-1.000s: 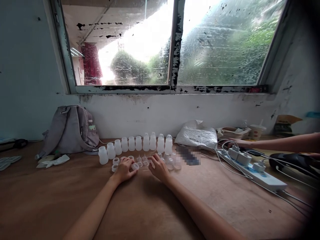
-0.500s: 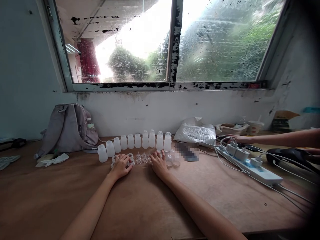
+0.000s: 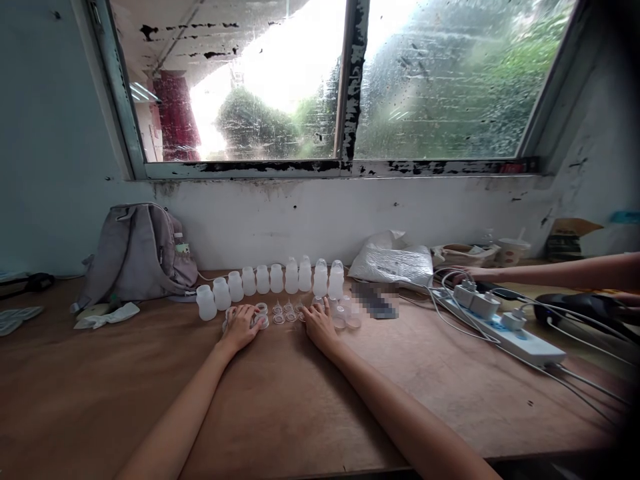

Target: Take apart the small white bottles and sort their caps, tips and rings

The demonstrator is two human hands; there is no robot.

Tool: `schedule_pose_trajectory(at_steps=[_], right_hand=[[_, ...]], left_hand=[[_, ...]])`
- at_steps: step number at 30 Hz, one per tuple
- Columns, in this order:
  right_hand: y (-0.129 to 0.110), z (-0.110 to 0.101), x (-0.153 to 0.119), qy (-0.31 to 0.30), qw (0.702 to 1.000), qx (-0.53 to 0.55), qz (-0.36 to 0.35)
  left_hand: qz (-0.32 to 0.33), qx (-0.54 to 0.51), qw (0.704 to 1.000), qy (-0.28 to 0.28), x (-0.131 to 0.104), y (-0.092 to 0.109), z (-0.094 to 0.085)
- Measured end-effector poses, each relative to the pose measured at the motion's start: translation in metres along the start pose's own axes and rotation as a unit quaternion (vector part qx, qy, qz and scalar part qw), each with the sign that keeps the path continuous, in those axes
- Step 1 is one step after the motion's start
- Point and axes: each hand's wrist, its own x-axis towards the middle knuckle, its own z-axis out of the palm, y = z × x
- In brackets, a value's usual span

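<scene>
On the brown wooden table (image 3: 280, 400), ten frosted white plastic bottles (image 3: 263, 280) stand upright in a curved row. Six of them, toward the left end, have open mouths with nothing fitted. The next two carry pointed teats, and the last two, at the right end, wear clear domed covers. So four bottles have tops on, and six are without.

In front of the row lie whitish round rings (image 3: 261, 322), clear soft teats (image 3: 279, 316) and clear domed caps (image 3: 353, 321). The left hand (image 3: 239, 328) is low over the rings, its fingers bent; the right hand (image 3: 321, 328) reaches between the loose teats and the caps, fingers a little apart. Whether either one pinches a piece, I cannot tell.
</scene>
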Motion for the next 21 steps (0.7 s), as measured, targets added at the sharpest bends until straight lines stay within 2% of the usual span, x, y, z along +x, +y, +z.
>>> schedule_pose_trajectory(at_steps=[9,14,17,19,21], right_hand=[[-0.003,-0.002,0.000,0.005,1.000,0.021,0.012],[-0.006,-0.015,0.005,0.064,0.997,0.045,0.025],[-0.004,-0.022,0.030,0.081,0.996,0.047,0.007],[-0.001,-0.026,0.059,0.068,0.996,0.050,0.008],[0.002,-0.030,0.093,0.036,0.996,0.064,0.042]], left_hand=[[-0.001,-0.003,1.000,0.015,0.002,-0.002,0.000],[0.015,-0.013,0.999,0.045,0.003,0.002,-0.003],[0.042,-0.029,0.998,0.044,0.003,0.007,-0.005],[0.065,-0.044,0.996,0.036,0.002,0.011,-0.007],[0.079,-0.056,0.995,0.032,0.001,0.015,-0.008]])
